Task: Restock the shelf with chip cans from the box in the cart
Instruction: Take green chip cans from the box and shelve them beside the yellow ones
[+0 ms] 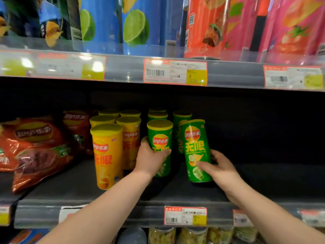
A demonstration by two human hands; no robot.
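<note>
Left hand (pixel 151 160): fingers curled round the left green can (pixel 160 136) at mid-height, reaching in from 7 o'clock.
Right hand (pixel 220 167): fingers wrapped round the lower half of the right green can (pixel 195 145), from 4 o'clock.
Left green can: upright on the shelf (pixel 263 182), yellow cans (pixel 107 155) just beside at 9 o'clock.
Right green can: long axis near vertical, top tipped toward 11 o'clock; whether its base is on the shelf cannot be told.
Coming move (judged): right hand swings the top toward 12 o'clock; bare shelf lies at 3 o'clock.
</note>
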